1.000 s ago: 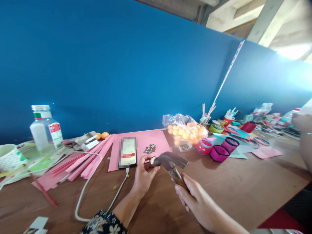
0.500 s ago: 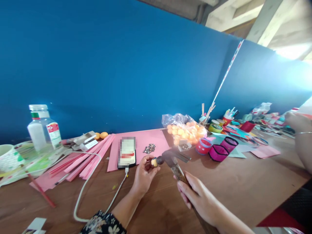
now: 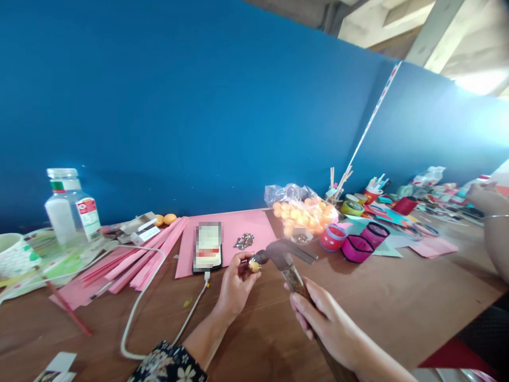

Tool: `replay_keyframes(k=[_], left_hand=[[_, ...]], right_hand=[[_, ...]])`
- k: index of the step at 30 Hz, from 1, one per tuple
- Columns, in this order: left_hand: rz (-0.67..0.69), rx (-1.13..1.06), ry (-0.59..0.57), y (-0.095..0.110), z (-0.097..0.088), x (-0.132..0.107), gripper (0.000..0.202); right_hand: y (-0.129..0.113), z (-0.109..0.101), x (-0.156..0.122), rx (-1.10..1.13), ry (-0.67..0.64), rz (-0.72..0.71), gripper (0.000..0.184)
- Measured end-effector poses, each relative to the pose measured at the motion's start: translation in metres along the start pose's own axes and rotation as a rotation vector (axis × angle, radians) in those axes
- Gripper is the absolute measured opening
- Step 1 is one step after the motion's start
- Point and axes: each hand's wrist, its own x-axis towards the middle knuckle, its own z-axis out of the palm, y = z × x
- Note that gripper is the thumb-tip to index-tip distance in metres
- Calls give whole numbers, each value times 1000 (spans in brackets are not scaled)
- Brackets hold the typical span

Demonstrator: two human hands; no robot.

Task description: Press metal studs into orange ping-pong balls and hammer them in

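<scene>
My left hand (image 3: 234,286) pinches a small orange ball (image 3: 255,265) studded with shiny metal bits between thumb and fingers. My right hand (image 3: 318,310) is wrapped round the wooden handle of a claw hammer (image 3: 292,277). The hammer's face is right by the top of the ball; whether they touch I cannot tell. Behind my left hand, a pile of small shiny metal pieces (image 3: 244,241) lies on a pink sheet (image 3: 230,223). To its left is a phone (image 3: 209,246) with a white cable plugged in.
A clear bag of orange balls (image 3: 304,215) stands by the blue wall, a small open box (image 3: 302,236) before it. Magenta rings (image 3: 358,248), scissors and craft papers lie rightward. Pink strips (image 3: 151,260) and a plastic bottle (image 3: 71,212) are leftward. Another person's arm (image 3: 493,223) shows at far right.
The hammer head has shifted slightly right and up, tilting a little. The orange ball has turned slightly in my left fingers, showing more metal. Both hands keep their grips.
</scene>
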Motion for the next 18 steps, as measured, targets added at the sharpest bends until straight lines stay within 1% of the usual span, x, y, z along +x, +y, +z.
replay_keyframes(k=[3,6,7,10,11,15,18], left_hand=[[-25,-8,-16,1,-1,0,36],[-43,12,44,2,-4,3,38],[-43,23,70,2,-5,4,38],[-53,44,119,1,-7,5,40],[-61,42,127,0,-7,5,41],[-79,35,112,1,-7,4,43],[-77,39,74,2,-6,3,42]], right_hand=[[2,-1,1,-52,4,18,28],[7,-11,2,-161,31,-11,33],[9,-16,2,-230,63,-40,32],[20,-37,3,-517,227,-150,22],[25,-45,3,-605,261,-170,20],[48,-76,3,-855,241,-142,20],[65,-95,3,-947,260,-123,25]])
